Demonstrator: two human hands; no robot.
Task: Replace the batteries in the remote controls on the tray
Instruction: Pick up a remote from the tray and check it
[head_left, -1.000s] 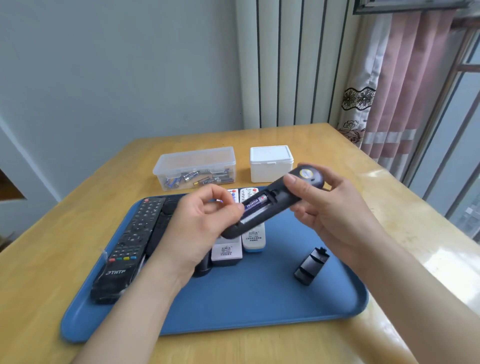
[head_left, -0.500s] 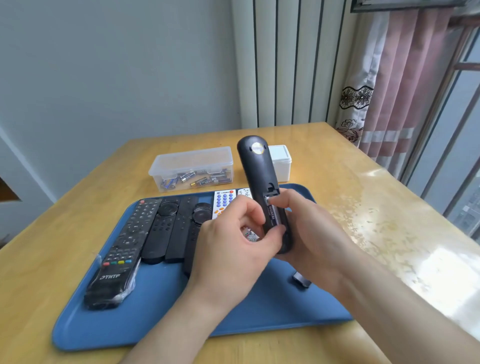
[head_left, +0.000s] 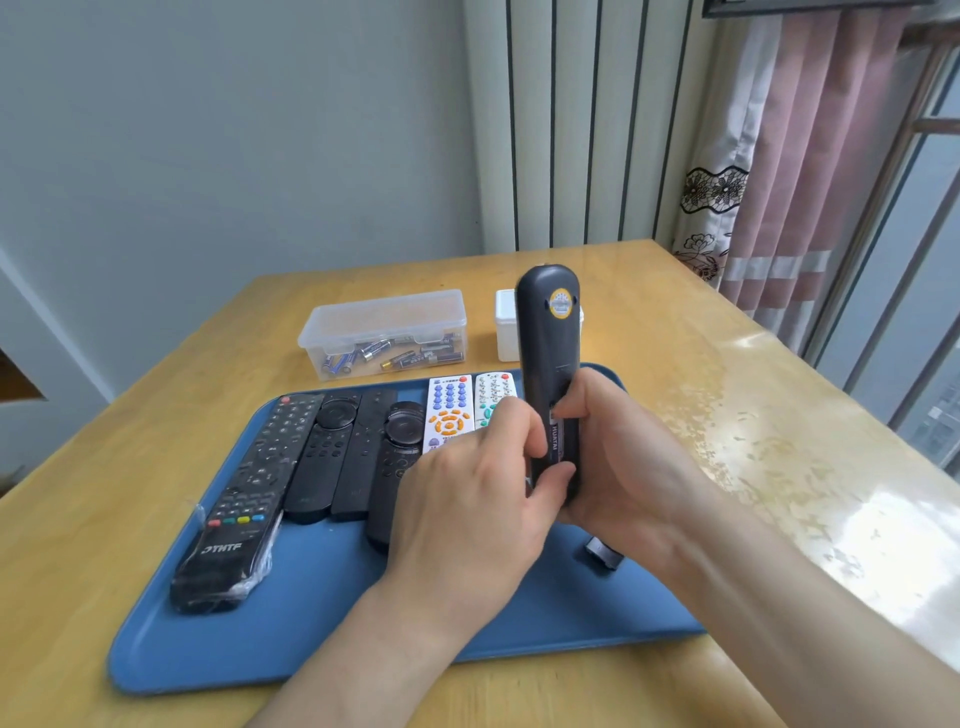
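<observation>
Right hand (head_left: 623, 467) is wrapped round the lower end of the dark grey remote (head_left: 548, 332), holding it upright, back outward, above the blue tray (head_left: 311, 623), while the left hand (head_left: 467, 499) pinches its curled thumb and forefinger on the battery (head_left: 555, 441) in the open compartment. On the tray lie four black remotes (head_left: 322, 457), two white remotes (head_left: 449, 410) and a loose battery cover (head_left: 602, 553). Beyond it on the wooden table (head_left: 130, 415), a lidded clear box (head_left: 384, 317) holds a heap of loose batteries (head_left: 395, 356); the closed white box (head_left: 505, 327) beside it shows no contents.
</observation>
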